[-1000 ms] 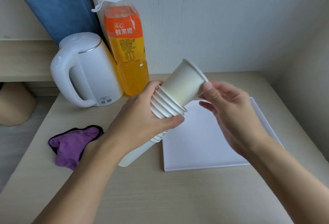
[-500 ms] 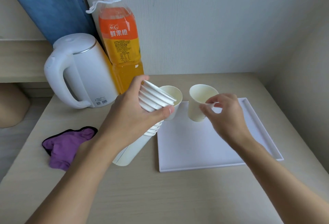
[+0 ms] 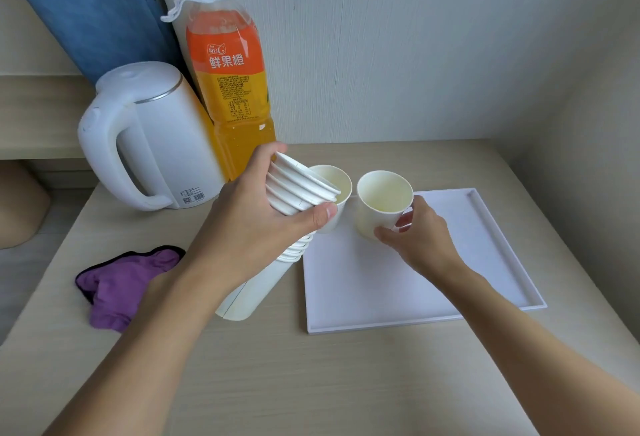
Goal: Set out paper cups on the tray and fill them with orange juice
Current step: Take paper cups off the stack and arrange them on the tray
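held cup (image 3: 382,208) lower, stack (image 3: 298,187) hides rear cup (image 3: 333,176)

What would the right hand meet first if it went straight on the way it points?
Likely the other paper cup at the tray's back-left corner: the right hand, gripping the nearer paper cup, points back-left toward it. The cup stack in the left hand sits near that line too; depth is unclear.

White kettle (image 3: 152,137) stands far left on the table (image 3: 311,383), handle toward the left, barcode sticker low on its side. Purple cloth (image 3: 121,283) w/ dark edging lies crumpled nearer, well apart from the kettle. Blue curtain (image 3: 86,9) hangs behind, far left. Pale panelled wall (image 3: 415,37) at back. Tan rounded thing (image 3: 17,207) at left edge; can't tell what.
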Demonstrator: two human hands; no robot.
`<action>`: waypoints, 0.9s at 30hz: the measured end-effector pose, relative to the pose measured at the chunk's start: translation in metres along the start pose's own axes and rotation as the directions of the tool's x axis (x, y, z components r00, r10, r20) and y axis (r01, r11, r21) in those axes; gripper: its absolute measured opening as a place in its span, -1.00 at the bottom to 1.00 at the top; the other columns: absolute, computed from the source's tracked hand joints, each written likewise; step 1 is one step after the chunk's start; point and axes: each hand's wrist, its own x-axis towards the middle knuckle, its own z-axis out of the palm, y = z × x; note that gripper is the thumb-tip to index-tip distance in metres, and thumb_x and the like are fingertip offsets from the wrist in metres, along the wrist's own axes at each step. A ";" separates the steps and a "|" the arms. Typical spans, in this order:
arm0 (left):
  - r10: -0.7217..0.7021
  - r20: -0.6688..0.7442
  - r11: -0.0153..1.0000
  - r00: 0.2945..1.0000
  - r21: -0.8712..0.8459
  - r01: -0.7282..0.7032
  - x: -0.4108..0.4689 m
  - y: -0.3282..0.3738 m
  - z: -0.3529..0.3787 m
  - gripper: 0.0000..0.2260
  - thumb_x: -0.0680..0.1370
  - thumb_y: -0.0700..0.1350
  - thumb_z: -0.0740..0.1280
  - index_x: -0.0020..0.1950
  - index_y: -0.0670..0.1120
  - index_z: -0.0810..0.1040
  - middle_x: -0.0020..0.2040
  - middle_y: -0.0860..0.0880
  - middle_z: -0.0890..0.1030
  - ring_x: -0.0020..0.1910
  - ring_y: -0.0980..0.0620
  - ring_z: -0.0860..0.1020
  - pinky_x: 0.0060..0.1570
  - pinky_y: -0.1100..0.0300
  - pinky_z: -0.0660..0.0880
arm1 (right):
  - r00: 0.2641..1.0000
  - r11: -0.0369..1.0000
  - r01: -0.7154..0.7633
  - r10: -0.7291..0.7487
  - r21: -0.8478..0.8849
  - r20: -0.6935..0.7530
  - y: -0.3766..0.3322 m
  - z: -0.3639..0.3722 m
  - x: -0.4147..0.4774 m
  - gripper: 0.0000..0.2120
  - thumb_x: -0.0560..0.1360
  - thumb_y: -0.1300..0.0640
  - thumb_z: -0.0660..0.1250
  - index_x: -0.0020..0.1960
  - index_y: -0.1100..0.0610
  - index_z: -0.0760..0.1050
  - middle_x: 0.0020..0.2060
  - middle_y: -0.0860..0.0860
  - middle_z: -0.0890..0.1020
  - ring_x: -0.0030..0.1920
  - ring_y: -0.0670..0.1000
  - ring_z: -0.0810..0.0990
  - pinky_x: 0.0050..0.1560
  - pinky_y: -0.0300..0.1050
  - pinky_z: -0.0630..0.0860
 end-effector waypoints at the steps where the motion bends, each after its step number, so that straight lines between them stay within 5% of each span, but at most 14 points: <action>1: 0.001 -0.001 1.000 1.000 0.000 -0.001 0.000 0.000 0.000 -0.24 0.23 0.36 0.48 0.38 0.28 0.32 0.11 0.22 0.57 0.10 0.14 0.56 0.01 0.22 0.47 | 1.000 1.000 0.002 -0.002 0.006 -0.018 0.001 0.002 0.002 -0.51 0.44 0.03 0.48 0.27 0.12 0.36 0.00 0.01 0.56 0.04 0.09 0.56 -0.09 -0.02 0.53; 19: 0.009 0.006 1.000 1.000 -0.012 -0.009 0.000 0.000 -0.001 -0.26 0.24 0.36 0.48 0.36 0.29 0.33 0.10 0.19 0.59 0.09 0.15 0.57 0.01 0.24 0.49 | 0.995 0.998 0.043 -0.038 0.049 -0.089 0.004 0.014 0.012 -0.58 0.41 -0.03 0.52 0.12 0.07 0.39 0.00 -0.06 0.58 0.02 0.07 0.56 0.04 0.13 0.54; 27: 0.008 0.023 1.000 1.000 -0.028 -0.008 -0.002 0.002 0.001 -0.22 0.18 0.45 0.43 0.36 0.32 0.32 0.14 0.19 0.57 0.16 0.08 0.56 0.17 0.04 0.55 | 0.996 0.999 0.030 -0.026 0.044 -0.080 0.006 0.014 0.014 -0.57 0.39 -0.05 0.52 0.11 0.07 0.42 0.00 -0.07 0.59 0.02 0.06 0.57 0.05 0.14 0.54</action>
